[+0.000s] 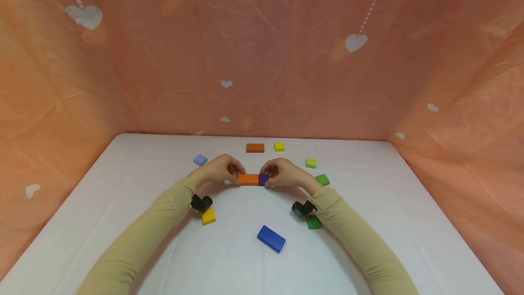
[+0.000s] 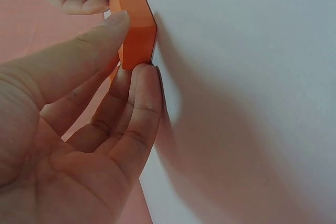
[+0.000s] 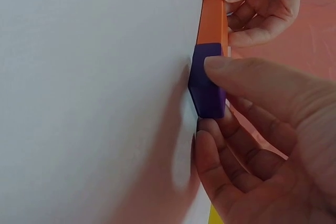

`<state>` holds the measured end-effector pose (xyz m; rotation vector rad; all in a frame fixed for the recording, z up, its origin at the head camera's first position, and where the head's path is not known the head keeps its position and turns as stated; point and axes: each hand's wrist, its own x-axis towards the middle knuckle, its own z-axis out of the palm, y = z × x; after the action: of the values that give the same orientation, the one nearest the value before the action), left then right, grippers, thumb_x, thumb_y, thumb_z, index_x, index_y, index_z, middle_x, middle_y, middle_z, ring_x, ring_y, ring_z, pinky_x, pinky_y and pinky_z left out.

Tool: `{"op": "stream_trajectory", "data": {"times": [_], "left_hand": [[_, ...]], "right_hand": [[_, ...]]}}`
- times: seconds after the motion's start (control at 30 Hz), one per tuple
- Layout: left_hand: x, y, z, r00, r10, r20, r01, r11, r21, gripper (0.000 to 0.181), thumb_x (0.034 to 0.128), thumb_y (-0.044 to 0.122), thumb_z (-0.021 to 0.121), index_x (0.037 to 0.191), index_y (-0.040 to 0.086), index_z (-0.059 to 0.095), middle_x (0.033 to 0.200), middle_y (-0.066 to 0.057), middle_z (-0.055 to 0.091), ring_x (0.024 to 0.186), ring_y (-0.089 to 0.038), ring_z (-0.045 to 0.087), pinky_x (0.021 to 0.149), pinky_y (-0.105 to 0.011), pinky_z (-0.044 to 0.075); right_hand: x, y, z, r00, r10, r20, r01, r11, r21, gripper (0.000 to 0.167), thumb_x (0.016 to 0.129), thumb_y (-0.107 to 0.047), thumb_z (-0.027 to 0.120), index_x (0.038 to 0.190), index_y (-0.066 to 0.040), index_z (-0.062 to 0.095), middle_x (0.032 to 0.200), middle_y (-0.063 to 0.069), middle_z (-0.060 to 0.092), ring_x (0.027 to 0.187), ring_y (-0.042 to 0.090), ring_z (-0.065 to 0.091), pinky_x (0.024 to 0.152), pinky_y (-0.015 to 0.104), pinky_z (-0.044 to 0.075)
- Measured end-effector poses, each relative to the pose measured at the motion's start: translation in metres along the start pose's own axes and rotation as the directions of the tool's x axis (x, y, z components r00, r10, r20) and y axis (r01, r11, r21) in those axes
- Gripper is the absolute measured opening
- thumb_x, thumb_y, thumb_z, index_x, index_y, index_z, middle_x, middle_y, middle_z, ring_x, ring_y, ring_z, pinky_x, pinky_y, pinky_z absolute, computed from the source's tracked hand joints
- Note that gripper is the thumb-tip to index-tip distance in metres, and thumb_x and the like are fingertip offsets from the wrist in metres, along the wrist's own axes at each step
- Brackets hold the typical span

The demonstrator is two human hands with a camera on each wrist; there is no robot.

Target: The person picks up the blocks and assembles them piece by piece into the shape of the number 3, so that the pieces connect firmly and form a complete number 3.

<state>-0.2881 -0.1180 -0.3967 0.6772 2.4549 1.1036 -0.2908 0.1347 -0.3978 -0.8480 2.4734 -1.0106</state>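
Note:
An orange rectangular block (image 1: 248, 180) and a shorter purple block (image 1: 263, 180) stand end to end, touching, on the white table. My left hand (image 1: 223, 168) pinches the orange block at its left end; the left wrist view shows the thumb (image 2: 113, 24) on its near face and the fingers behind. At the right, my right hand (image 1: 286, 173) pinches the purple block, its thumb (image 3: 223, 66) on the near face in the right wrist view. The far sides of both blocks are mostly hidden.
Beyond the hands lie a darker orange block (image 1: 255, 148) and a yellow block (image 1: 279, 146). A light blue block (image 1: 200, 160) is at left, green blocks (image 1: 323, 179) at right. Nearer are an amber block (image 1: 209, 216) and a blue block (image 1: 271, 239). Orange curtains (image 1: 262, 58) surround the table.

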Motion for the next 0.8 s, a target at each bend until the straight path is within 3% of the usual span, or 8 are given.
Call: {"op": "stream_trajectory", "data": {"times": [0.8], "left_hand": [[-0.0021,0.0013,-0.0010,1.000,-0.008,0.001,0.008,1.000,-0.024,0.027,0.0790,0.003,0.077,0.105,0.000,0.070,0.095,-0.005,0.067,0.080,-0.019,0.057,0.075,-0.029,0.050]], "right_hand": [[-0.0018,0.0022,-0.0036,1.000,-0.013,0.001,0.013,1.000,0.000,0.032,0.081,-0.008,0.076,0.111,-0.005,0.066,0.103,0.002,0.065,0.089,0.017,0.057,0.082,0.027,0.049]]}}
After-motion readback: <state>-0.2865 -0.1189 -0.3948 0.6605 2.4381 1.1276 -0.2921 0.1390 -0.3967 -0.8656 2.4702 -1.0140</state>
